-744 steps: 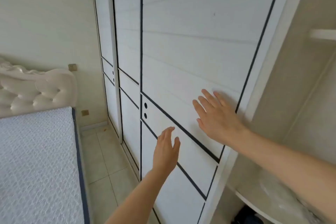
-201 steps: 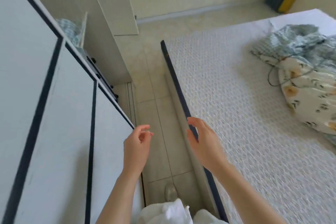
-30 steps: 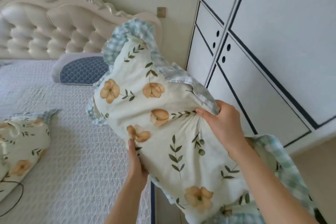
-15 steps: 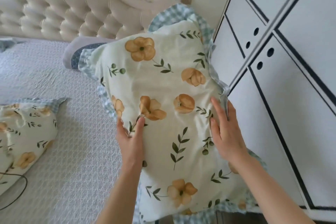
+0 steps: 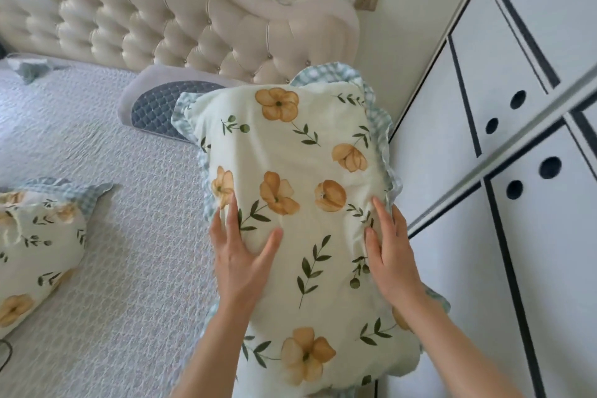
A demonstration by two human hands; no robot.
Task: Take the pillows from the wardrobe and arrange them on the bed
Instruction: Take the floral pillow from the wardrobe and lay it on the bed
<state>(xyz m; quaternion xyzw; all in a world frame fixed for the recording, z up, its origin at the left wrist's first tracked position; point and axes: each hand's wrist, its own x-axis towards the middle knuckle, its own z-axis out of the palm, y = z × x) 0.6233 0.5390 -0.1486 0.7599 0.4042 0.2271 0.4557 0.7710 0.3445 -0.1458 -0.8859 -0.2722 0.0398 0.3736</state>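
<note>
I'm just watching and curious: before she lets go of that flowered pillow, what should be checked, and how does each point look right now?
1. Both hands on the pillow: ok. The left hand and right hand lie flat on top, fingers open.
2. Pillow fully on the bed: not ok. Its right side and near end overhang the edge beside the wardrobe.
3. Far end at the headboard: ok.
4. Spot free: not ok. The far left corner overlaps a grey pad.
5. Second pillow arranged: not ok. It lies askew, mid-bed.
</note>
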